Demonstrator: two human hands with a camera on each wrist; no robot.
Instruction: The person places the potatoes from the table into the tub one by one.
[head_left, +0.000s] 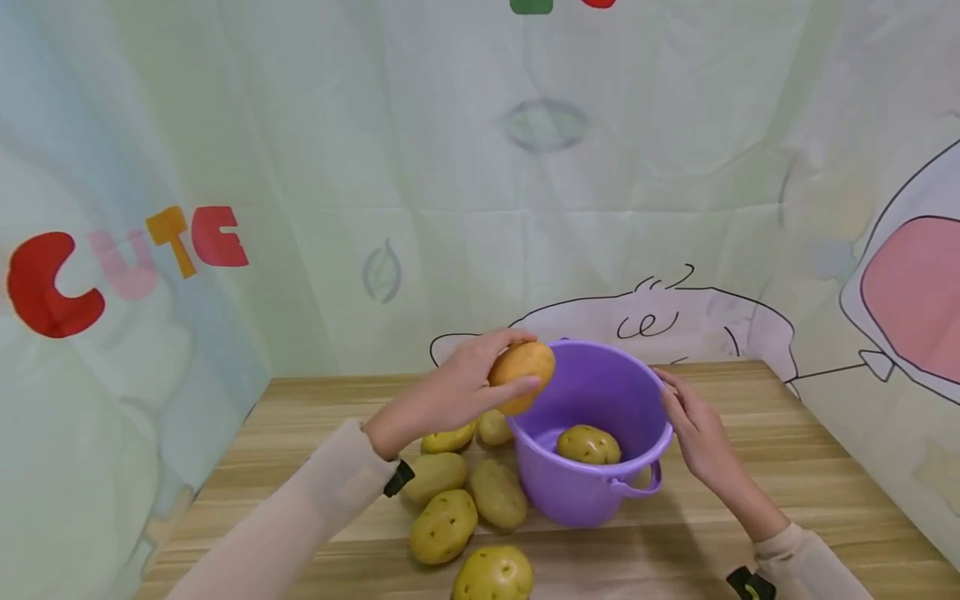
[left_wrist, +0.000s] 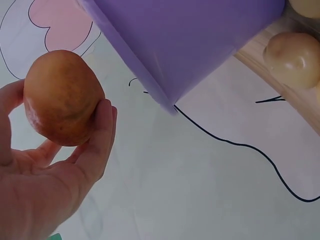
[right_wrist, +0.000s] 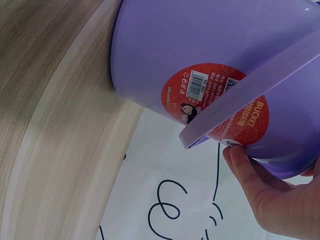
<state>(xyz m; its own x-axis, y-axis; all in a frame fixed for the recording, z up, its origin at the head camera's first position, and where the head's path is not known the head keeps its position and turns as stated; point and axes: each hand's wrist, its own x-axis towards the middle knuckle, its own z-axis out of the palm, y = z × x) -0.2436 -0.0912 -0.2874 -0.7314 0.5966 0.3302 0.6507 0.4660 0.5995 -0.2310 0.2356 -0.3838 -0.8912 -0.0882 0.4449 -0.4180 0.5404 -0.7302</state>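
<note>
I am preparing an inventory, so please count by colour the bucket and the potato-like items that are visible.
Purple bucket: 1
Orange-brown potato-like item: 1
Yellowish or tan potatoes: 7
Total visible: 9

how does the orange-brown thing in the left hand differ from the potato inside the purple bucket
Colour: the orange-brown thing is darker and warmer; the potato is yellowish.
Surface: the orange-brown thing looks blotchy, while the potato shows small dark pits.
Position: the orange-brown thing is held up in the left hand; the potato lies inside the purple bucket.
Shared: both are rounded and somewhat elongated.
</note>
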